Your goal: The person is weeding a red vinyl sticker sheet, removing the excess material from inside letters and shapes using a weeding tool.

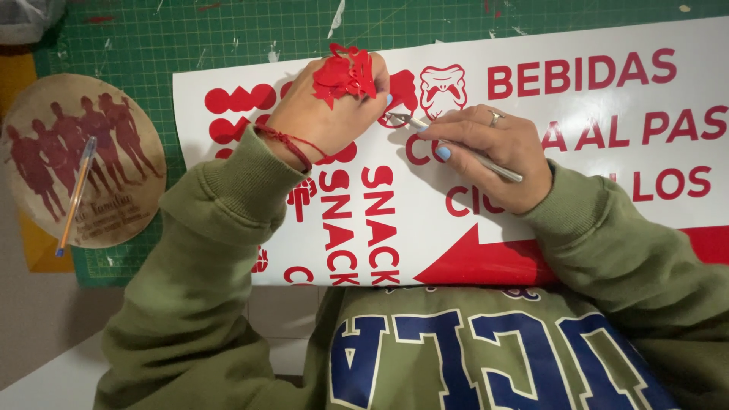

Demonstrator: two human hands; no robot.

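Red vinyl lettering and shapes cover a white sheet [577, 205] that lies across a green cutting mat [228, 38]. The sheet runs out of view at the right edge, and its lower edge is hidden behind the person's green sweatshirt.

The left hand [323, 114] rests on the sheet's upper left part, fingers bent and pressing down. A clump of peeled red vinyl scraps [345, 74] sticks to the back of its knuckles. The fingertips are mostly hidden under the hand and the scraps, so just what they press on cannot be made out; only one light blue nail shows. A red cord bracelet [292, 144] circles the wrist above the green cuff.

The right hand [493, 152] pinches a thin silver weeding tool [456, 144] between thumb and forefinger, pen-fashion. The tool's pointed tip touches the sheet just beside a red snake-head emblem [442, 89], close to the left hand's fingertips. Whether the tip has lifted any vinyl is too small to tell. A ring sits on one finger.

Left of the sheet, a round wooden plaque [114, 197] with dark red silhouettes of figures lies partly on the mat, and a pen with a blue cap [76, 193] rests across it. A yellow object beneath the plaque is mostly covered.
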